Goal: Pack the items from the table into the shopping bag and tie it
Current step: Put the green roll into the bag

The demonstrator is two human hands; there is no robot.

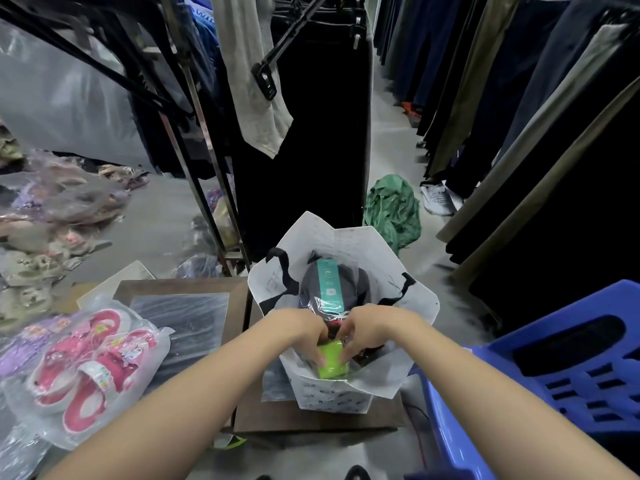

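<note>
Big picture first: dark trousers on the rack (322, 109) hang dead ahead, and a second long row of hanging clothes (519, 109) walls in the right side, leaving a narrow strip of grey floor (384, 133) between them. On that strip lies a crumpled green bag (394, 209), just beyond the work spot. To the right, close in, a blue plastic crate (561, 372) crowds the right forearm. On the left, heaps of bagged goods (52, 209) spread across the floor, and nearer, a clear packet of pink sandals (90, 358) rests on the brown table (311, 417), beside a flat dark packet (183, 317).

Now the centre: the white shopping bag (346, 251) stands open on the table, flaps splayed outward, black handles flopped over either side. Inside sits a wrapped dark garment with a teal label (329, 282), filling the far half (the near half is where the action is).

Both hands are in the mouth of the bag. The left hand (308, 336) and right hand (363, 332) have fingers curled around a small lime-green item (332, 363), gripping it from either side, pressed against the bag's near wall. Room is tight here: near wall in front, garment behind.
</note>
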